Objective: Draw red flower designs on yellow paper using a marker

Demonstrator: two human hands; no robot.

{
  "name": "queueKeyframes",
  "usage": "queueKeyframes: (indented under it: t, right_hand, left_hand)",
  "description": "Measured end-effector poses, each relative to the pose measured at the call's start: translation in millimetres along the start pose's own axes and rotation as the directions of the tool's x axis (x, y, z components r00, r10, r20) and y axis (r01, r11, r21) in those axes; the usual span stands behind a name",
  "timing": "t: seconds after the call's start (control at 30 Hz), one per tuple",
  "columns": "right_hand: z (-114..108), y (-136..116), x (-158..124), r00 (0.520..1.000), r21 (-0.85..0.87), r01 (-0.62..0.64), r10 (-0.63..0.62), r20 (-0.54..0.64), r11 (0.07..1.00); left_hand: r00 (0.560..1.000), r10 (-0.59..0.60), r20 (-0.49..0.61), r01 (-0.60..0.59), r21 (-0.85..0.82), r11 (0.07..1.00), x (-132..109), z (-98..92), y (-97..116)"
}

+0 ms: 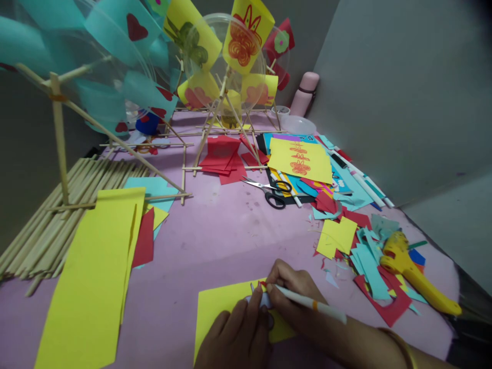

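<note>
The right hand point(302, 282) pinches a pen point(312, 303) near its tip, wrist low. The left hand point(238, 333) lies flat, fingers close together, over yellow paper point(211, 302); a pale shape point(265, 300), perhaps a cutout, shows beside its fingertips.

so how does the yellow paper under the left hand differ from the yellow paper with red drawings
The near yellow paper lies under the left hand; the far yellow paper lies untouched. The near yellow paper rests on the pink table, the far one on a mixed pile. Both are yellow.
</note>
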State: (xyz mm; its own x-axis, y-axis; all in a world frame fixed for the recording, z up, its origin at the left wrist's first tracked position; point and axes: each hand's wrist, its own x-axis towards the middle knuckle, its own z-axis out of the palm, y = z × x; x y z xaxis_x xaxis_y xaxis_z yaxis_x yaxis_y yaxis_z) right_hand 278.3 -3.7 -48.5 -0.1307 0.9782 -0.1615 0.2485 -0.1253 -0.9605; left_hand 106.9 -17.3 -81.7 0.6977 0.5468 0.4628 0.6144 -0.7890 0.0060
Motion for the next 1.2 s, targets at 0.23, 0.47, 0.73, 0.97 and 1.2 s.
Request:
queueKeyframes:
  t: [0.23,0.47,0.73,0.97,1.2]
  right_hand:
    - [-0.5,-1.7,2.0,1.0,-0.021,-0.005,0.005,0.004,1.0]
    - [-1.6,-2.6,0.9,1.0,-0.062,-0.018,0.018,0.006,0.998]
    - [-1.6,-1.7,1.3,0.999,-0.097,-0.005,0.001,-0.042,0.995]
    - [-6.2,-2.5,-1.9,0.998,-0.028,-0.049,0.048,-0.041,0.998]
    - [-9.7,-0.1,-15.7,0.998,-0.086,0.052,-0.054,-0.024,0.995]
  left_hand:
    - [1.0,0.006,0.026,-0.006,-0.004,1.0,0.6,0.7,0.9]
    - [0.999,-0.022,0.028,0.022,0.002,1.0,1.6,-1.4,2.5]
    - [1.0,-0.014,0.017,0.014,-0.022,1.0,2.5,-1.1,1.5]
    - [0.998,-0.058,-0.023,0.057,-0.037,0.998,1.9,-1.2,2.9]
    - [0.996,-0.056,-0.066,0.053,-0.04,0.998,11.0,-5.2,1.5]
